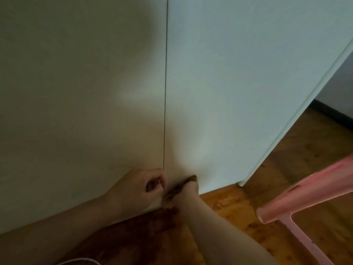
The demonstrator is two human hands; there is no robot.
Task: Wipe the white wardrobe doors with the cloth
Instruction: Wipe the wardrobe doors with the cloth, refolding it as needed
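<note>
The right hand (188,188) is seen low down, closed on a dark brown cloth (176,188). The cloth is bunched over its fingers and pressed against the bottom edge of the right wardrobe door (229,83), probably so that the lowest strip is wiped. The cloth lies between the two hands and seems to touch both. Just beside it, the left hand (147,185) is held with fingers curled inward at the gap between the doors. Whether an end of the cloth is pinched there cannot be told, and it may only be steadying the body. Above the hands the left wardrobe door (76,92) rises, plain and white. Below them is a wooden floor (238,203), and well off to the right a pink plastic frame (286,199).
</note>
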